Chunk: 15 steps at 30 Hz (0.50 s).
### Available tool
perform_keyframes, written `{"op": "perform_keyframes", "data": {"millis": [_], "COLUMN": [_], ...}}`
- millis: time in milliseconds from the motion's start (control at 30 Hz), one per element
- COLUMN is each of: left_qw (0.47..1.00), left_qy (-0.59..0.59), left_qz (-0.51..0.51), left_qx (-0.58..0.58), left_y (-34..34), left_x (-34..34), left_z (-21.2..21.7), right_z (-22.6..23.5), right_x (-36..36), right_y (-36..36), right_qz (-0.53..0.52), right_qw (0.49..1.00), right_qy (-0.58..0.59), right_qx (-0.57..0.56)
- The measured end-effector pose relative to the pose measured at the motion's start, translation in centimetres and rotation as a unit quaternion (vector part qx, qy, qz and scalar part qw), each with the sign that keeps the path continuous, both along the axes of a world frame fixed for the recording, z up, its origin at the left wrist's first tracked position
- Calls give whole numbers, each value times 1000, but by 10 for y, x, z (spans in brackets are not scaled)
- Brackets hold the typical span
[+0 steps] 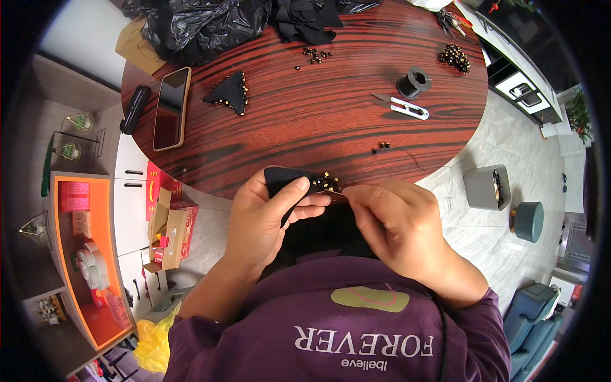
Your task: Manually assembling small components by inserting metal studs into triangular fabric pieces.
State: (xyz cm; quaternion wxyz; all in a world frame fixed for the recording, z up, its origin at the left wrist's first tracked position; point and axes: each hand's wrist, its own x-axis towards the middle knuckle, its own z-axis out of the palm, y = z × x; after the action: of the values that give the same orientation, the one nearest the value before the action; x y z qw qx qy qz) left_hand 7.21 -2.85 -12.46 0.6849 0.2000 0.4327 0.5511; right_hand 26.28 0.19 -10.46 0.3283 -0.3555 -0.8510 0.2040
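Open wood across the mid table point(305, 121), wide lane from near edge to centre. Obstacles: phone point(172, 108) and black case point(134, 109) left, beaded triangle point(229, 93) centre-left, snips point(402, 106) and spool point(414, 81) right, loose beads point(382, 147) near edge, bags point(197, 22) along the far side.

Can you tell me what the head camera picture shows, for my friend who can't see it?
Two hands hold a small black cloth edged with gold beads over a round dark wooden table: the left hand grips the cloth and the right hand pinches at the beads. On the table lie a phone, thread snips and loose beads.
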Motion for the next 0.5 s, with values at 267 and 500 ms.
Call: {"op": "perform_keyframes", "data": {"millis": [267, 500], "left_qw": [996, 993], "left_qy": [94, 117], "left_qz": [0, 3], "left_qx": [4, 0], "left_y": [-4, -6], "left_x": [6, 7], "left_z": [9, 9], "right_z": [4, 4], "right_x": [-1, 1], "right_y": [-3, -4], "right_qz": [-6, -11], "right_qw": [1000, 999], "right_qy": [-7, -21], "right_qx": [20, 35]}}
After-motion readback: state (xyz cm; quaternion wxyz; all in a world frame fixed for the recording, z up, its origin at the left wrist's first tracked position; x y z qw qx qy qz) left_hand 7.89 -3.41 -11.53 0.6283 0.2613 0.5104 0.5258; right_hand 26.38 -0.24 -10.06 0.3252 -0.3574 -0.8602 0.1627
